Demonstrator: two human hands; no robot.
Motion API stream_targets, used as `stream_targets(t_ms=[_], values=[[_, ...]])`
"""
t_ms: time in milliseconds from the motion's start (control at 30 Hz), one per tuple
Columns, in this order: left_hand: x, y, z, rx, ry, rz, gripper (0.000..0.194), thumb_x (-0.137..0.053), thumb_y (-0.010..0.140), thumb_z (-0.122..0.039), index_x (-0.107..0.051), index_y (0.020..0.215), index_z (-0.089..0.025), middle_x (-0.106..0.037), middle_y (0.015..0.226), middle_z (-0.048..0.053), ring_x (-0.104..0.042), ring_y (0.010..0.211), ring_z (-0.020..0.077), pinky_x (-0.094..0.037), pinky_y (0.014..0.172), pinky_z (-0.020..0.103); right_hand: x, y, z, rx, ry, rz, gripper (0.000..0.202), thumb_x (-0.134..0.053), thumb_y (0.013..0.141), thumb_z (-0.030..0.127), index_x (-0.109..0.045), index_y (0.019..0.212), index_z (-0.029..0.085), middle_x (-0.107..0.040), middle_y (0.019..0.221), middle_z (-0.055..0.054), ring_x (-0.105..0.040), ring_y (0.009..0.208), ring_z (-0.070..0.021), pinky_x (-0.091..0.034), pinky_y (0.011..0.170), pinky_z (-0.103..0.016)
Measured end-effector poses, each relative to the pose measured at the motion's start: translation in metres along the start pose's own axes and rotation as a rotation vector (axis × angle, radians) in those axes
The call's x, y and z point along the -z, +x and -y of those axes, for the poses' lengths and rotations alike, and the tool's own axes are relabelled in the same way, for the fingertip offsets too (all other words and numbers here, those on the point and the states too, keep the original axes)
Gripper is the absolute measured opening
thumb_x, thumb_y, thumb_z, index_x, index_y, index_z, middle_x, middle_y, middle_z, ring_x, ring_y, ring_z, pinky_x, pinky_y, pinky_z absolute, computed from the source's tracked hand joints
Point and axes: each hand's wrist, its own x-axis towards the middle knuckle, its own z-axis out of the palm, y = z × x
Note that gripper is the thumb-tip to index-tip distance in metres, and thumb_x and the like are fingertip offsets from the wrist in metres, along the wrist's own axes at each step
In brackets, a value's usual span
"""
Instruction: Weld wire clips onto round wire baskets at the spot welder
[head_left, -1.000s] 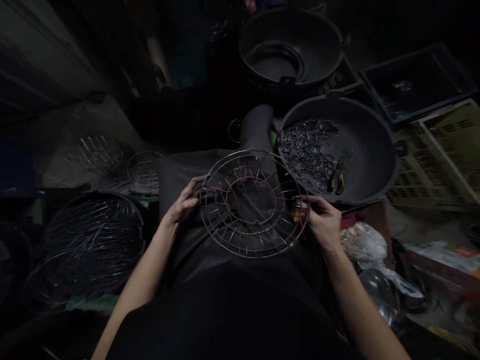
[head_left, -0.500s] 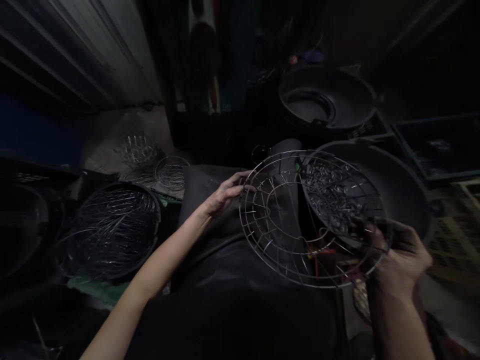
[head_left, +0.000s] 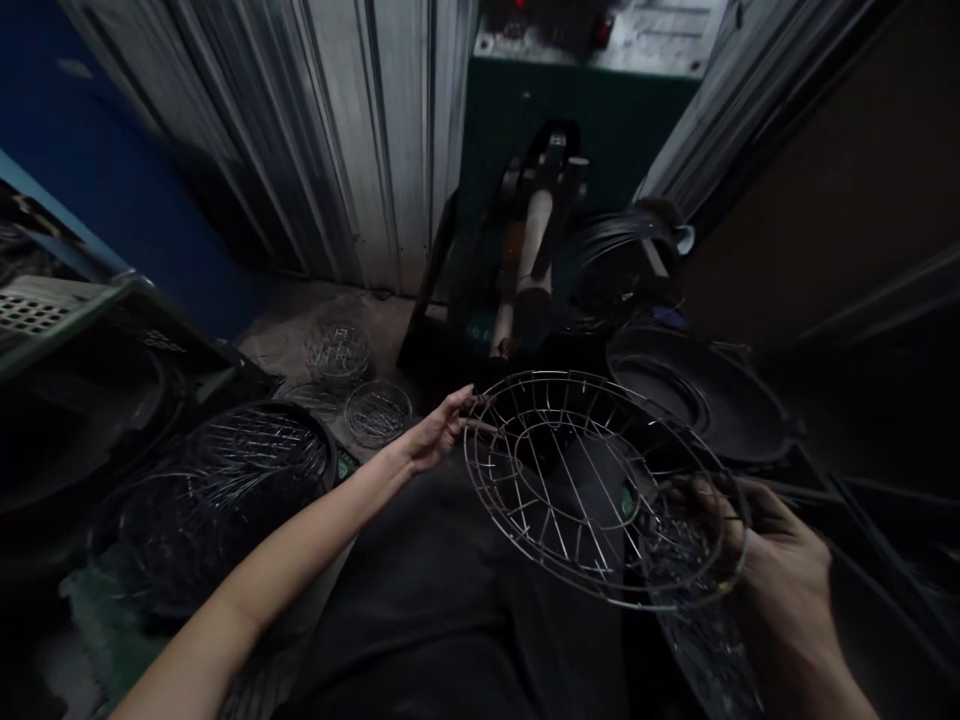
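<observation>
both hands [head_left: 433, 437] gripping round wire guard [head_left: 592, 485], lap-high

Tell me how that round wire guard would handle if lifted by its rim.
The wire guard probably stays stiff: held only at opposite rim points by the left hand and right hand, it shows no sag. It is likely light for its size, being mostly open gaps between thin wires. Its round rim could roll if stood on edge.
</observation>
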Motion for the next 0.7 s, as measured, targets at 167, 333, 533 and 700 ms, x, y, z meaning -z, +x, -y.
stream_targets(t_ms=[167,333,533,700], values=[[0.011,0.015,-0.024,0.068,-0.088,-0.015,0.063,-0.053,0.077,-0.065,-0.057,0.109,-0.011,-0.068,0.075,0.012,-0.065,0.059,0.0192,-0.048,0.059,0.027,-0.027,0.025,0.021,-0.007,0.058,0.061,0.041,-0.087,0.039,0.033,-0.069,0.073,0.018,-0.066,0.064,-0.001,-0.059,0.054,-0.0109,-0.049,0.047,-0.014],[0.011,0.026,-0.041,0.123,-0.143,0.039,0.068,-0.042,0.08,-0.069,-0.056,0.112,-0.011,-0.068,0.075,0.015,-0.065,0.056,0.021,-0.05,0.057,0.031,-0.039,0.038,0.054,-0.008,0.06,0.076,0.048,-0.089,0.034,0.033,-0.068,0.075,0.018,-0.065,0.065,-0.001,-0.06,0.053,-0.0128,-0.05,0.045,-0.018],[0.013,0.042,-0.057,0.133,-0.157,0.061,0.074,-0.034,0.08,-0.074,-0.058,0.108,-0.01,-0.068,0.069,0.013,-0.065,0.057,0.022,-0.05,0.06,0.034,-0.057,0.057,0.086,0.153,-0.039,0.108,0.049,-0.089,0.034,0.035,-0.07,0.076,0.015,-0.065,0.068,-0.002,-0.057,0.054,-0.0092,-0.047,0.044,-0.014],[0.012,0.049,-0.068,0.071,-0.108,0.039,0.071,-0.041,0.078,-0.073,-0.057,0.11,-0.012,-0.068,0.069,0.011,-0.064,0.055,0.0211,-0.05,0.061,0.035,-0.066,0.07,0.084,0.154,-0.006,0.128,0.049,-0.088,0.035,0.037,-0.07,0.075,0.015,-0.063,0.065,-0.001,-0.055,0.051,-0.0097,-0.047,0.043,-0.018]])
